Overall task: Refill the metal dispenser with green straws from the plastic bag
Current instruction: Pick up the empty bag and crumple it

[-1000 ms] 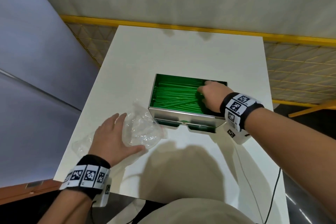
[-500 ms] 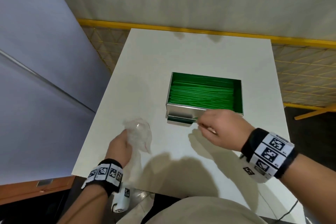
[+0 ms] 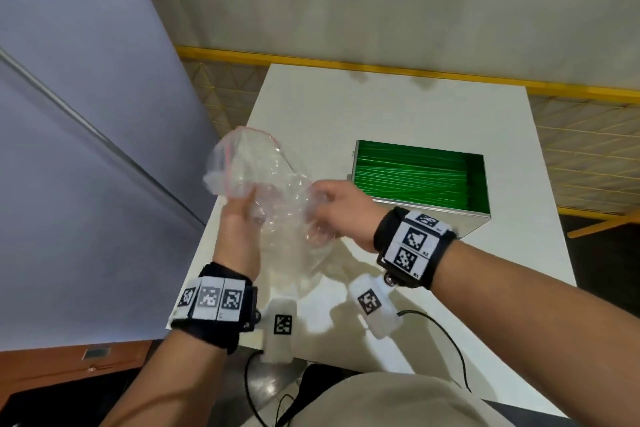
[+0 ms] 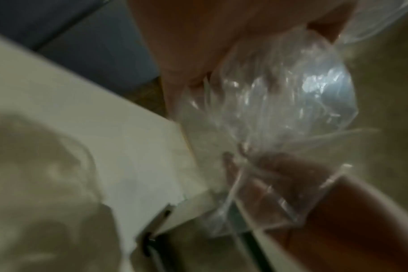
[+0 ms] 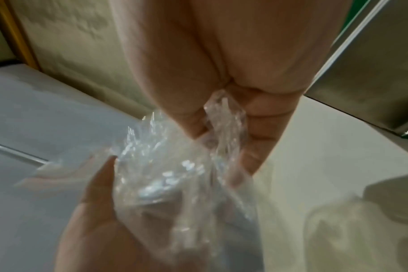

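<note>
The clear plastic bag [image 3: 263, 177] with a red zip strip looks empty and crumpled, and it is held in the air over the table's left front part. My left hand [image 3: 247, 199] holds it from the left, fingers up against the film. My right hand [image 3: 322, 198] pinches its other side, and in the right wrist view the fingers [image 5: 252, 132] curl round a fold of the bag [image 5: 165, 174]. The left wrist view is blurred and shows the bag [image 4: 280, 101] close up. To the right, the open metal dispenser [image 3: 429, 215] stands filled with green straws [image 3: 412, 173].
The white table [image 3: 398, 107] ends at a near left edge just under my hands. A blue-grey partition [image 3: 86, 114] stands on the left. A yellow rail [image 3: 381, 68] runs behind the table. Black cables [image 3: 450, 347] hang at the front edge.
My right hand left the dispenser's front and came over to the bag. Both hands have lifted the bag off the table. The view has shifted, with the dispenser further right.
</note>
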Demonstrator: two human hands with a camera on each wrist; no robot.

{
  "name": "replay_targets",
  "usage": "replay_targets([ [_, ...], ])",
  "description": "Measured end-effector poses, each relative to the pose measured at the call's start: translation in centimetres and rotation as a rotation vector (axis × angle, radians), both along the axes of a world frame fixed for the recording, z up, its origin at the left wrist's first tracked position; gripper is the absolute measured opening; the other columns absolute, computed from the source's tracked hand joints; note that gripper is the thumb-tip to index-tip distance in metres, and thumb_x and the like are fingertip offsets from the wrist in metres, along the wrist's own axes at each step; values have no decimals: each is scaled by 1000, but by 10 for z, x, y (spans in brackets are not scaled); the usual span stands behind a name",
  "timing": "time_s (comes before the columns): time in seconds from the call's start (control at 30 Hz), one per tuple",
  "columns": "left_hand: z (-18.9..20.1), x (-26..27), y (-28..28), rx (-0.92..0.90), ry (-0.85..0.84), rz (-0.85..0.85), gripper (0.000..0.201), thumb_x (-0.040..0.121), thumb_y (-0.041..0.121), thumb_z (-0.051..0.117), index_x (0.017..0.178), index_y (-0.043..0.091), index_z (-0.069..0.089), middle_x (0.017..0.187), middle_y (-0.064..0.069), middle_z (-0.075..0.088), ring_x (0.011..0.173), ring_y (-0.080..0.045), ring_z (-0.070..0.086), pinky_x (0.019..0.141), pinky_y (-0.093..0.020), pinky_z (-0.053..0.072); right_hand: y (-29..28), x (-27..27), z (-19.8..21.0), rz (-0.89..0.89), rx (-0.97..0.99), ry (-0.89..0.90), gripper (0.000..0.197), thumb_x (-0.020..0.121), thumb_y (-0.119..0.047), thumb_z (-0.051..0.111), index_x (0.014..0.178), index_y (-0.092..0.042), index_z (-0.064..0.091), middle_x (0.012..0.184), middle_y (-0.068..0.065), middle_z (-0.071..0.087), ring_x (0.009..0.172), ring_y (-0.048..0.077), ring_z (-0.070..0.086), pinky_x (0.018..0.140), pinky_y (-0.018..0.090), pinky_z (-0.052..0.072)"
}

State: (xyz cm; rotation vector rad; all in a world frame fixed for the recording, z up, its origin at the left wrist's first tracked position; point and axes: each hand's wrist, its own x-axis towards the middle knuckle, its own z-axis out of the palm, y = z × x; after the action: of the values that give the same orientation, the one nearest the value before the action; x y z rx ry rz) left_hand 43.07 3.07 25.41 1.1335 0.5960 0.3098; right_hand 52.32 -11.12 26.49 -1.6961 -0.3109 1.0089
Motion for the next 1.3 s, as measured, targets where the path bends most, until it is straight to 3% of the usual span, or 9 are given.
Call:
replay_targets([
  [0.13,-12,-21,-2,282,144,-295,19,89,31,73,94,13,75,89,4,77,86,-11,72,83,-28,59,16,5,5,-228,71,-167,37,74,14,50,97,-11,64,96,36,62,58,24,57,53,32,50],
  [0.27,-16,-26,17,543,233,-354,20,87,-2,61,76,13,66,63,9,65,67,-6,62,69,-18,57,33,-17,26,-74,223,-203,61,65,-1,55,122,-25,58,96,11,55,84,24,57,79,38,50],
  [0.37,-5,-31,11,552,198,-337,43,98,2,43,115,39,59,101,27,47,86,16,48,77,0,43,37,-35,35,206,185,-325,54,71,-19,65,123,-32,58,109,3,53,106,21,54,96,33,46],
  [0.4,-2,-30,14,1006,397,-272,45,97,7,40,116,45,53,105,28,36,88,19,42,81,2,39,40,-41,35,269,110,-474,45,73,-24,69,117,-31,61,108,2,52,106,20,53,97,34,47],
  [0.5,-3,-27,7,422,222,-342,23,76,6,62,95,18,56,92,5,57,90,-15,61,66,-14,48,44,-41,35,228,33,-822,14,75,-15,64,87,-20,58,92,0,51,85,19,54,78,36,50],
  [0.67,8,-31,28,182,-56,-477,105,62,23,83,149,42,28,142,9,51,121,-3,58,92,-25,53,34,-25,50,-159,307,-610,23,68,1,47,82,-16,52,77,-8,50,74,12,47,70,26,41],
  [0.8,35,-14,16,111,-110,-436,65,66,-3,59,127,19,59,86,-7,69,73,-19,66,61,-28,53,42,-29,63,-132,216,-743,36,70,-2,44,103,-13,55,98,3,55,91,17,52,82,35,47],
  [1.07,48,-9,24,72,-42,-434,32,106,11,32,87,21,54,82,5,58,67,-2,63,62,-16,54,26,-40,50,505,-36,-1661,77,79,-44,66,142,-3,50,151,26,40,141,44,33,115,53,25],
  [1.3,47,-15,4,-97,-44,-580,56,81,36,60,130,9,56,122,-17,65,115,-29,60,96,-44,46,6,-29,39,166,46,-1288,39,82,-26,57,117,-8,61,102,8,63,91,24,60,81,38,50],
])
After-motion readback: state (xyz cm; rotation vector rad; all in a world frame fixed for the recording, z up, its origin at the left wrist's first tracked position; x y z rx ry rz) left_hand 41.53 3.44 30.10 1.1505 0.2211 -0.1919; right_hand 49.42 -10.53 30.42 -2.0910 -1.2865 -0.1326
